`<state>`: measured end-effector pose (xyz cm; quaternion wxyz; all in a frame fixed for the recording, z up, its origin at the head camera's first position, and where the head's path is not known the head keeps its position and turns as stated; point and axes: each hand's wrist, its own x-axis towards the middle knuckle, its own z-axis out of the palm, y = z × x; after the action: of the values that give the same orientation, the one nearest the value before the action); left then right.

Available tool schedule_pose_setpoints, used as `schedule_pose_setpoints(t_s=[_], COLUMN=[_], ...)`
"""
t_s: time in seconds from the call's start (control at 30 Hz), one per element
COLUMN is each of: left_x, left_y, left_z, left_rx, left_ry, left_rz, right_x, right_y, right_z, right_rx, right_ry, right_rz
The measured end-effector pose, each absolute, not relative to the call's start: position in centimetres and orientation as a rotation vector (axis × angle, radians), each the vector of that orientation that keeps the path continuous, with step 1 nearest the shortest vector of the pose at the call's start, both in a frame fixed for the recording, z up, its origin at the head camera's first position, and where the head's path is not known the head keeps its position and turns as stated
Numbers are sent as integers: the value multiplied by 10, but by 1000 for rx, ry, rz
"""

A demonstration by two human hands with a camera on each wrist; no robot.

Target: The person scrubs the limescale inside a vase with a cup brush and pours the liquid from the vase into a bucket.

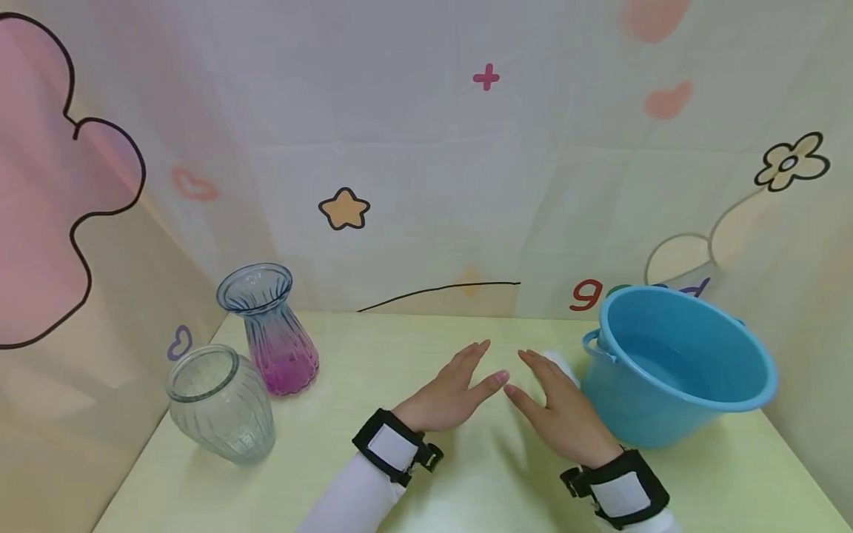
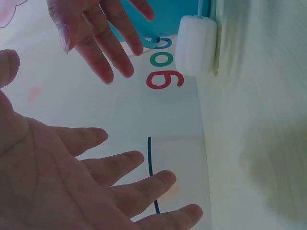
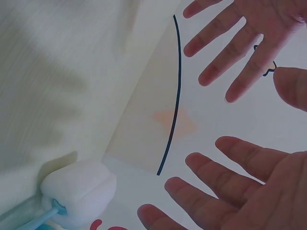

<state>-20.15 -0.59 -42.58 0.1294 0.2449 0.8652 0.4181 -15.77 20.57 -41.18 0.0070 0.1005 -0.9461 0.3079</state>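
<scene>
From here I see a white sponge (image 2: 194, 45) with a thin blue stick – it's on the table (image 1: 326, 437), just beside the blue bucket (image 1: 653, 411). The right hand (image 1: 566, 414) is near it, fingers straight and spread, holding nothing. The left hand (image 1: 449, 396) has its fingers spread too – nothing in it. Farther left stand a blue-and-pink vase (image 1: 280, 340) and a clear jar (image 1: 226, 418).
</scene>
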Motion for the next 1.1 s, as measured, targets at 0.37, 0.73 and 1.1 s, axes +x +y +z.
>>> schedule_pose_setpoints(t_s=[0.37,0.73,1.1], left_x=[-197,-181,-147], left_y=[4,-18,-73], left_z=[-427,-438,-441], left_rx=[730,643,443], left_ry=[2459,2374,2424], left_rz=[1176,1300,1601], right_x=[-148,-149,-148], right_y=[210,195,140], right_z=[-411,-425,-443], right_rx=[295,240,206], right_ry=[-2944,-2777,-2494], right_rz=[1116,1689,2189])
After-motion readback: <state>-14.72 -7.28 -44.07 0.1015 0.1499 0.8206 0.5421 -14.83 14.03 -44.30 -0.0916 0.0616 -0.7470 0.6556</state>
